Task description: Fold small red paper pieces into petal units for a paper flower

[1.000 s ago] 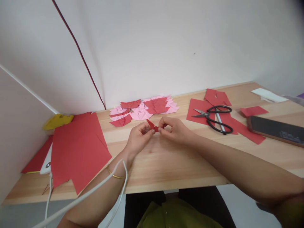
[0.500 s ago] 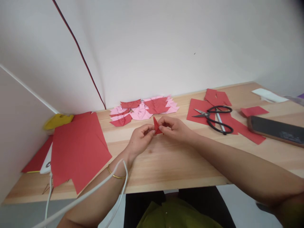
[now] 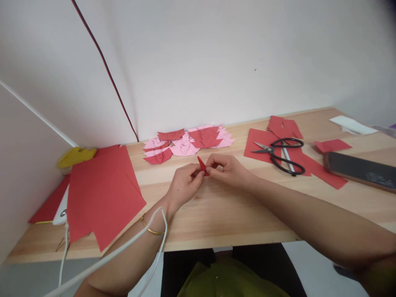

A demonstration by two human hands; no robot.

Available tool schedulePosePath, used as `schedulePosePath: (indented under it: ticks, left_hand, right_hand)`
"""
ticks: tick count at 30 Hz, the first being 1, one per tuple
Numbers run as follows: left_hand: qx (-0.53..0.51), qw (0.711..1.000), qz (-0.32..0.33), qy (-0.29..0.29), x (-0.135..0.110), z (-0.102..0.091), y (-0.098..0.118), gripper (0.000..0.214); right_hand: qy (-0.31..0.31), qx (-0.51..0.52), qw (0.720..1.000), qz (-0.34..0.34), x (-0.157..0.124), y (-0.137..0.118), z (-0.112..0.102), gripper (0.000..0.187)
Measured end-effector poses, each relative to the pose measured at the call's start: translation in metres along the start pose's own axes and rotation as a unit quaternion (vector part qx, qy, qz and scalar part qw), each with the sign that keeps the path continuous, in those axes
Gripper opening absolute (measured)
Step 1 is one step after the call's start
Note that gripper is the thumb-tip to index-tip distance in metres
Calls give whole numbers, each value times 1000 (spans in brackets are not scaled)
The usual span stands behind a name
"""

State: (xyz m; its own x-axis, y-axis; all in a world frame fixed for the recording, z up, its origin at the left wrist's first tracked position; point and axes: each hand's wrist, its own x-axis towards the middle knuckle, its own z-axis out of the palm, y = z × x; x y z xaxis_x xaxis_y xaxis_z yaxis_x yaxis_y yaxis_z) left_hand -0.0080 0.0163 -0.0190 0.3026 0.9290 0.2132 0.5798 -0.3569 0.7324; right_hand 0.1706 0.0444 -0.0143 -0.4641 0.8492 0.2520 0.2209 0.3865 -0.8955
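Note:
Between my two hands, just above the wooden table (image 3: 216,222), is a small folded piece of red paper (image 3: 201,164) with a pointed tip sticking up. My left hand (image 3: 185,183) pinches it from the left with thumb and fingers. From the right, my right hand (image 3: 227,169) pinches the same paper, the two sets of fingertips nearly meeting. Its lower part is mostly covered by my fingers. Behind my hands, against the wall, lie several folded paper pieces, some red (image 3: 206,137) and some pink (image 3: 185,146).
Black-handled scissors (image 3: 272,149) lie on red paper scraps (image 3: 324,171) at the right, with a white pen (image 3: 287,156) under the handles. A dark slab-like object (image 3: 361,169) sits further right. Large red sheets (image 3: 102,194) cover the left side. A white cable (image 3: 111,251) crosses my left forearm.
Both hands still hold the red paper at about the same place. The paper's tip has tilted left and sits slightly lower, and my fingers have closed in further around it.

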Motion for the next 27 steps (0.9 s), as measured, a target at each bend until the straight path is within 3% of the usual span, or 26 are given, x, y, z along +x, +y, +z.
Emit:
schedulePosePath:
  ticks: [10,17,27]
  left_hand:
    - [-26,999,-24,-23,1,-1,1,20]
    - [36,999,-9,-32,1,-1,1,15]
    - [-149,983,-80,-68,3,-3,-2,20]
  right_hand:
    - [-8,-5,1000,10,0,1,1,7]
    - [-24,8,1000,19,-1,4,2,6]
    - [-20,25,999,27,1,2,1,6]
